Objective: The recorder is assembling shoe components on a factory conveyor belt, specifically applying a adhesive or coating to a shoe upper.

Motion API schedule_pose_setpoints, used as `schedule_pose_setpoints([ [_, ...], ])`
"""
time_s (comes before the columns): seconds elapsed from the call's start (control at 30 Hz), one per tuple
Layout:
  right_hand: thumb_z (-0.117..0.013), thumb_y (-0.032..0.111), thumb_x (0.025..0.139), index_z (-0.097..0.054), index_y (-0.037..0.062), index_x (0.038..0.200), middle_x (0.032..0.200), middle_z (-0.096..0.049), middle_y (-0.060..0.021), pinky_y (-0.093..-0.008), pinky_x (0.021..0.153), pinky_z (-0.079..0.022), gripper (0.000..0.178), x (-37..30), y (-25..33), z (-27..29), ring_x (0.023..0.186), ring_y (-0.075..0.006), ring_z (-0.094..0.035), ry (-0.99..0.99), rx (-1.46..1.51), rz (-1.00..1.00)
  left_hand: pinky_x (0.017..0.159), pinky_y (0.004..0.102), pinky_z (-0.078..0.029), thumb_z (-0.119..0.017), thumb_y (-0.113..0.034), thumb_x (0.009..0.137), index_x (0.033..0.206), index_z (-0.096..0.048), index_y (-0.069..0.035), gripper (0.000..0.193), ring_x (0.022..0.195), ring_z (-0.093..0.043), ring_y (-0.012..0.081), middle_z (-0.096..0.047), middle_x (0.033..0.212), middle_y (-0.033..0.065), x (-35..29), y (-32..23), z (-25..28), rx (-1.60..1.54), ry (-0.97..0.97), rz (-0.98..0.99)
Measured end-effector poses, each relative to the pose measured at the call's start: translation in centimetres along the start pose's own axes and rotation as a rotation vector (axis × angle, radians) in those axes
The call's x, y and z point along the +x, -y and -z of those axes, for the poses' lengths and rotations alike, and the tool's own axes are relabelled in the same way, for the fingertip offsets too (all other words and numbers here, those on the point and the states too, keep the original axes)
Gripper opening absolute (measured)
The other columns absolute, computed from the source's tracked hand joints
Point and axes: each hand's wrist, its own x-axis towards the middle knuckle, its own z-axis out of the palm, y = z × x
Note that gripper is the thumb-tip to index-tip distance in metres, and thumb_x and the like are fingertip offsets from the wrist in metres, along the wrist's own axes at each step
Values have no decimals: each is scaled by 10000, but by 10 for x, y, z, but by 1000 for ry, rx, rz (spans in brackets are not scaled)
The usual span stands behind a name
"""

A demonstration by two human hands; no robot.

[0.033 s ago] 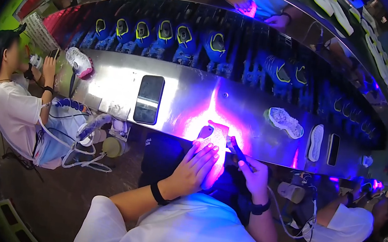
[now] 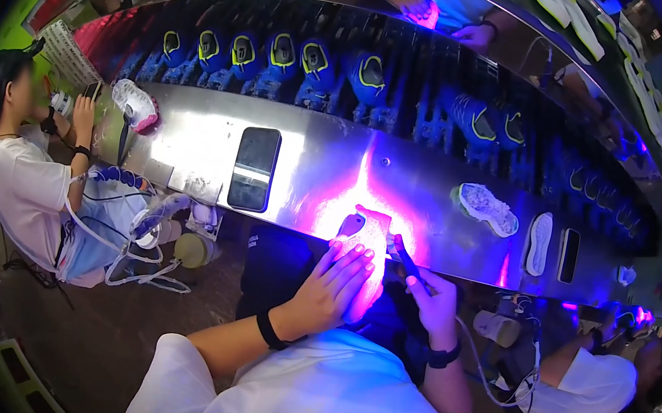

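Under a bright violet-pink light at the bench's front edge is a shoe sole point(image 2: 376, 250), its surface washed out by the glare. My left hand point(image 2: 335, 285) lies over its left side, fingers stretched along it and holding it; the thumb is hidden. In my right hand point(image 2: 434, 297) is a dark-handled brush point(image 2: 406, 258), gripped between thumb and fingers. Its pale tip is beside the sole's right edge; glare hides whether they touch. A dark rounded piece point(image 2: 352, 224) shows just left of the sole.
The metal bench point(image 2: 321, 151) carries a phone point(image 2: 255, 170), a pale sole point(image 2: 488, 210), another sole point(image 2: 539, 243) and a second phone point(image 2: 569, 255). Behind runs a dark rack with several blue shoes point(image 2: 282, 56). A co-worker point(image 2: 28, 192) sits left, another person point(image 2: 583, 390) right, near hoses.
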Motion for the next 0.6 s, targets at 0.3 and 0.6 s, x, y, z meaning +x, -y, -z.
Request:
schedule_pose_setpoints([
  [0.3, -757, 151, 959, -708, -54, 1230, 929, -709, -6, -239, 728, -485, 343, -20, -3, 20, 813, -63, -590, 85, 25, 14, 1217, 628, -273, -693, -160, 839, 1369, -550, 81, 600, 1425, -487, 389, -557, 1449, 248, 7, -3, 2, 16, 18, -21],
  [0.6, -757, 172, 964, -707, -58, 1226, 910, -712, -6, -246, 719, -503, 353, -21, -6, 20, 791, -69, -612, 76, 58, -61, 1216, 628, -266, -615, -109, 874, 1408, -518, 69, 572, 1426, -483, 388, -536, 1476, 240, 17, -15, 6, -51, 28, 37],
])
